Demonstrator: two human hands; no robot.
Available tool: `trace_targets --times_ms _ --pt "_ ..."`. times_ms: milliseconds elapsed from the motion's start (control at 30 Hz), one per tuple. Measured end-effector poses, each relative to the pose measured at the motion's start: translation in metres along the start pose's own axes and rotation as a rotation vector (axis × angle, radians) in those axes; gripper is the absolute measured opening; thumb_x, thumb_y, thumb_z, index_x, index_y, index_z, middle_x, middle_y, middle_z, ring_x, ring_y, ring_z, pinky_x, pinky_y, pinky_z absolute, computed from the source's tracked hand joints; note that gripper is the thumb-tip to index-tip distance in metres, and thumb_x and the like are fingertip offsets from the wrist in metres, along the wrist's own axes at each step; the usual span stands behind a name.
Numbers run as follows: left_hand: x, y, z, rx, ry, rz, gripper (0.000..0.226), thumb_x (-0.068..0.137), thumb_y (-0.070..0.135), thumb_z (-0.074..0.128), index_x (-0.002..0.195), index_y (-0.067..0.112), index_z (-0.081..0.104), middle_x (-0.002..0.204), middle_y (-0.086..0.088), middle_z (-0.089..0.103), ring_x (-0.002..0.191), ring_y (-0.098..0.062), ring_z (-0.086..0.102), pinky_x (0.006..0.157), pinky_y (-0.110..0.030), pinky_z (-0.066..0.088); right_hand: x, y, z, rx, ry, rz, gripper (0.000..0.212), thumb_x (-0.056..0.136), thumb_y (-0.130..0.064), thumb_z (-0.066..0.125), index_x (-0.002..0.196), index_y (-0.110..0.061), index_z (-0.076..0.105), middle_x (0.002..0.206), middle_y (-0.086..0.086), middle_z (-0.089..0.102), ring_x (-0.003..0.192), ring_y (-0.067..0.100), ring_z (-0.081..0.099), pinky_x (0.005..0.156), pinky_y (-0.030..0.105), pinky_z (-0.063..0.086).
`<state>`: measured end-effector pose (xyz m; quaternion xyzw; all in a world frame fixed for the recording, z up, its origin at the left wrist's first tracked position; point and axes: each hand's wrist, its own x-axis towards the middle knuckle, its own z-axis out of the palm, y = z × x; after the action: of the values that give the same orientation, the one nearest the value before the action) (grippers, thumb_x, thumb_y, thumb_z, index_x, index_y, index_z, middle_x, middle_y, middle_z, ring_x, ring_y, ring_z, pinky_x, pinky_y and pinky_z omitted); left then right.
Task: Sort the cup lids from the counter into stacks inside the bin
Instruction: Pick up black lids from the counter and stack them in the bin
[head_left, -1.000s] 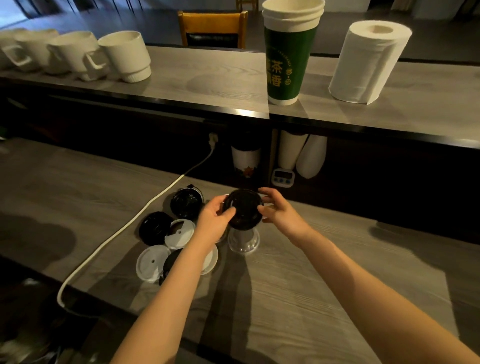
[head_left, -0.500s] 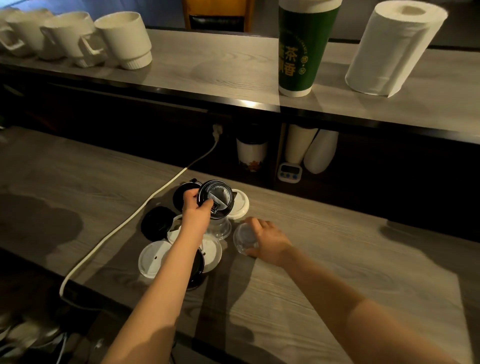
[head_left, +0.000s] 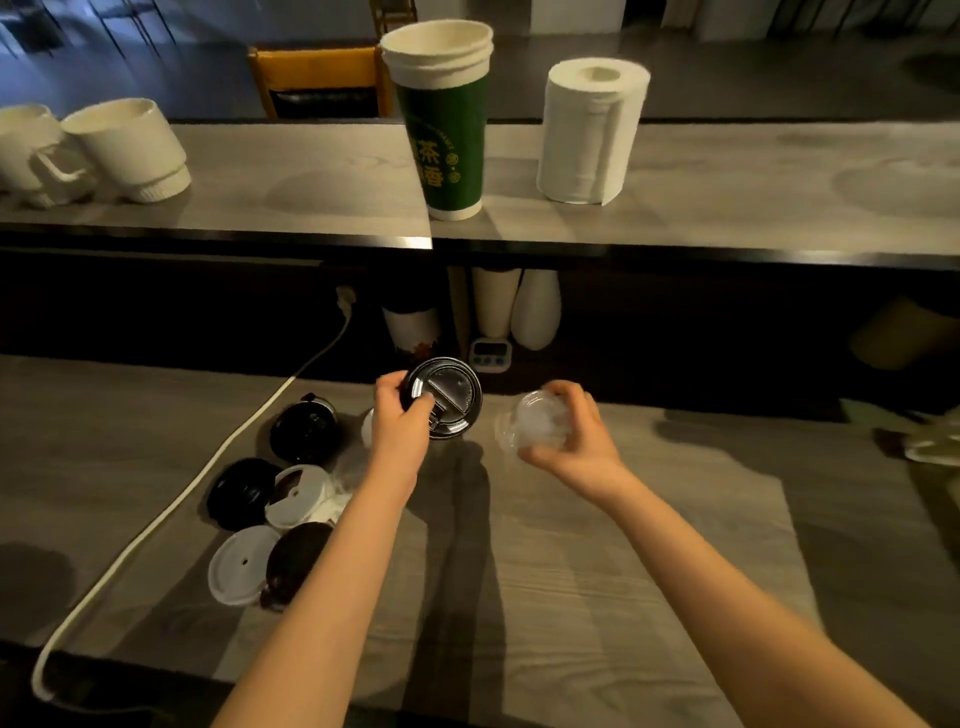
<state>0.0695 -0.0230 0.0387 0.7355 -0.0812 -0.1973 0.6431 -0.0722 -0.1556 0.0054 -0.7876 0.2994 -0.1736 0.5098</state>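
Note:
My left hand (head_left: 402, 423) grips a black cup lid (head_left: 451, 399) by its left rim and holds it tilted above the counter. My right hand (head_left: 569, 441) holds a clear plastic lid (head_left: 535, 426) lifted off the counter, to the right of the black one. Several loose lids lie left of my left arm: a black lid (head_left: 304, 430), another black lid (head_left: 241, 492), a white lid with an open flap (head_left: 301, 496), a flat white lid (head_left: 240, 564) and a dark lid (head_left: 298, 558) partly under my forearm. No bin shows clearly.
A white power cable (head_left: 171, 512) runs across the wooden counter (head_left: 597, 571) to a socket at the back. On the upper shelf stand a green paper cup stack (head_left: 447, 130), a paper towel roll (head_left: 592, 130) and white mugs (head_left: 130, 150). A small timer (head_left: 491, 356) sits under the shelf.
My right hand has picked the clear lid up off the counter and raised it to the right. My left hand still holds the black lid, lifted a little higher.

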Motion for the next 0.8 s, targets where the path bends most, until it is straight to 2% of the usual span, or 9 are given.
trace_targets --times_ms 100,200,300,367,500,633,700,800 --pt "-0.019 0.010 0.035 0.014 -0.098 0.023 0.037 0.092 0.003 0.050 0.127 0.012 0.042 0.120 -0.004 0.050 0.110 -0.017 0.049 0.089 -0.026 0.038 -0.021 0.003 -0.039 0.055 0.118 0.010 0.069 0.068 -0.017 0.080 0.121 -0.034 0.039 0.123 -0.007 0.041 0.110 0.008 0.044 0.091 0.028 0.045" --pt "-0.039 0.013 0.074 0.042 -0.194 0.038 0.039 0.091 0.005 0.052 0.128 0.012 0.042 0.126 -0.007 0.051 0.116 -0.020 0.049 0.093 -0.027 0.040 -0.048 0.015 -0.080 0.099 0.228 0.061 0.070 0.070 -0.013 0.078 0.126 -0.030 0.040 0.128 -0.003 0.043 0.115 0.013 0.045 0.097 0.037 0.046" --pt "-0.065 0.018 0.117 0.026 -0.269 0.037 0.037 0.090 0.003 0.052 0.124 0.014 0.044 0.124 -0.008 0.052 0.112 -0.018 0.051 0.091 -0.027 0.041 -0.073 0.026 -0.126 0.077 0.289 0.083 0.072 0.072 -0.014 0.077 0.131 -0.027 0.038 0.131 -0.003 0.042 0.117 0.012 0.044 0.095 0.029 0.043" --pt "-0.085 0.021 0.147 -0.006 -0.312 0.018 0.036 0.089 0.000 0.052 0.122 0.012 0.045 0.125 -0.011 0.053 0.113 -0.020 0.052 0.096 -0.032 0.043 -0.089 0.031 -0.161 0.073 0.340 0.087 0.072 0.073 -0.015 0.077 0.132 -0.025 0.037 0.131 -0.003 0.043 0.117 0.011 0.046 0.092 0.024 0.040" --pt "-0.128 0.025 0.205 0.016 -0.434 -0.027 0.032 0.089 0.004 0.052 0.118 0.017 0.047 0.119 -0.005 0.056 0.113 -0.021 0.053 0.103 -0.044 0.042 -0.123 0.042 -0.228 0.058 0.475 0.094 0.075 0.064 -0.029 0.074 0.131 -0.028 0.039 0.129 -0.006 0.043 0.116 0.011 0.046 0.094 0.025 0.039" --pt "-0.167 0.031 0.260 0.037 -0.523 0.001 0.029 0.090 0.005 0.052 0.113 0.021 0.048 0.113 -0.001 0.057 0.111 -0.019 0.054 0.101 -0.042 0.044 -0.153 0.058 -0.291 0.052 0.571 0.073 0.073 0.068 -0.022 0.077 0.130 -0.026 0.040 0.129 -0.005 0.043 0.118 0.010 0.045 0.094 0.019 0.037" --pt "-0.184 0.034 0.285 0.043 -0.551 0.011 0.028 0.089 0.005 0.052 0.111 0.021 0.048 0.111 0.000 0.058 0.109 -0.019 0.055 0.099 -0.040 0.045 -0.163 0.069 -0.319 0.029 0.613 0.059 0.072 0.069 -0.018 0.078 0.130 -0.027 0.040 0.129 -0.005 0.044 0.119 0.010 0.045 0.098 0.022 0.037" --pt "-0.204 0.037 0.320 0.052 -0.584 0.035 0.027 0.089 0.004 0.053 0.110 0.020 0.049 0.109 0.000 0.059 0.107 -0.017 0.056 0.095 -0.038 0.047 -0.171 0.083 -0.361 -0.033 0.649 0.076 0.070 0.068 -0.023 0.074 0.128 -0.031 0.039 0.129 -0.005 0.043 0.117 0.010 0.044 0.096 0.028 0.039"
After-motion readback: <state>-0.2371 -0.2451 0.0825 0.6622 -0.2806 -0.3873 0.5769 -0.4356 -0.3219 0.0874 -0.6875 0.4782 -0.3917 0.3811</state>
